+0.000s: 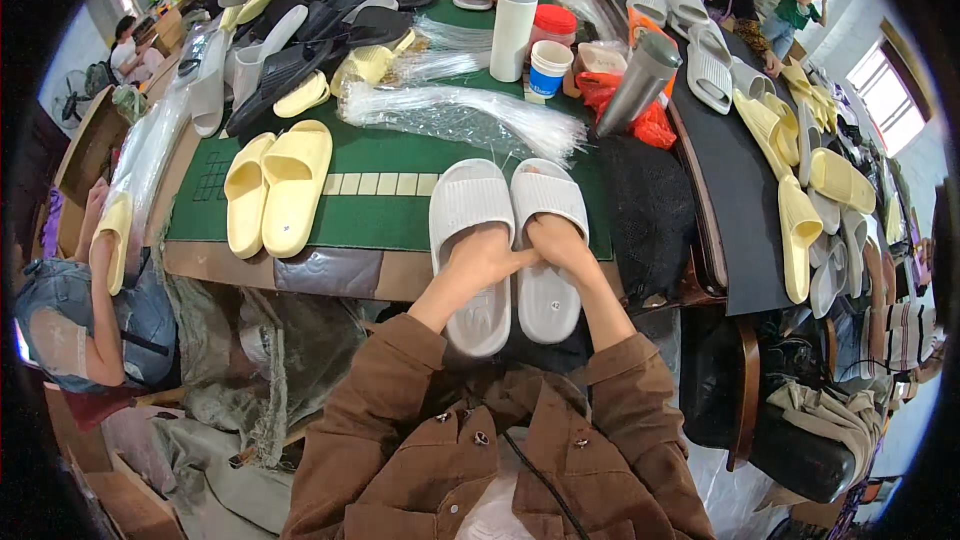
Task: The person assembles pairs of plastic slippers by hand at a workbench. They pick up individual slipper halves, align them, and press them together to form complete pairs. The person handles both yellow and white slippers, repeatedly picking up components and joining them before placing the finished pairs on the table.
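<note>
Two pale grey slide sandals lie side by side at the near edge of the green table mat (370,215), heels hanging over the edge toward me. My left hand (487,255) rests on the left grey sandal (468,210), fingers reaching toward the gap between the pair. My right hand (556,242) presses on the right grey sandal (548,202). Both thumbs meet where the two sandals touch. My brown jacket sleeves come up from below.
A yellow sandal pair (275,190) lies on the mat to the left. Clear plastic bags (460,115), a white bottle (514,25), cups and a steel tumbler (640,80) stand behind. Piles of sandals fill the back left and right bench. Other people sit around.
</note>
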Action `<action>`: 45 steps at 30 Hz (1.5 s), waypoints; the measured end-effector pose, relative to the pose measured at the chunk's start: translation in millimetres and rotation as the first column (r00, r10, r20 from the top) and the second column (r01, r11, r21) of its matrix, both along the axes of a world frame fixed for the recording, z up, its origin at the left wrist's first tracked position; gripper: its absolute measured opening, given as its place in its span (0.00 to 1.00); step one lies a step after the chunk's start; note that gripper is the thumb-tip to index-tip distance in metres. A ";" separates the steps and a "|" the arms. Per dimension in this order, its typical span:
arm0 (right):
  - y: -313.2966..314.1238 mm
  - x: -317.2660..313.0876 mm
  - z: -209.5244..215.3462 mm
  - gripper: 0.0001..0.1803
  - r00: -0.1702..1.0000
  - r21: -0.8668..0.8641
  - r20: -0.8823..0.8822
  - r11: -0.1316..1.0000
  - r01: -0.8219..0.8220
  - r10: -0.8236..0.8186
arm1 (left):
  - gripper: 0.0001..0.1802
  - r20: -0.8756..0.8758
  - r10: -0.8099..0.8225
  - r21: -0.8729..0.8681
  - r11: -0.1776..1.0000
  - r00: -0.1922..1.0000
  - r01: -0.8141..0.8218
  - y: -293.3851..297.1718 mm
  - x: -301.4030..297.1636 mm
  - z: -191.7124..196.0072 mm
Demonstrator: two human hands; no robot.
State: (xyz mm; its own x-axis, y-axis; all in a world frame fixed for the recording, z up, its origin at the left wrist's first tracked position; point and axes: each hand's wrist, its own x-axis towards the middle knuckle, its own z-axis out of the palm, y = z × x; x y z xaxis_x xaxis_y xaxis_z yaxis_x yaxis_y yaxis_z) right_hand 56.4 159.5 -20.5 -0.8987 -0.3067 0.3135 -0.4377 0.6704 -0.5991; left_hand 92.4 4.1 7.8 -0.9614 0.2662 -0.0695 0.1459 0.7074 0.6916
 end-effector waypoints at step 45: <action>4.3 10.3 21.5 0.17 0.898 -0.038 0.440 0.999 0.029 -0.010 | 0.36 -0.150 0.128 -0.072 0.987 0.980 -0.140 4.1 12.7 -11.8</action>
State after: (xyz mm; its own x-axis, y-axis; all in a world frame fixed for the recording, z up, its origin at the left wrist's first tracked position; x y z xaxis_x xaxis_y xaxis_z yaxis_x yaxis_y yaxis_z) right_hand 66.6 163.8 1.0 -0.9537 -0.2827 -0.1025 -0.1104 0.6460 -0.7553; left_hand 105.2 8.2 -4.0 -0.9894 0.1334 0.0568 0.1402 0.7809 0.6087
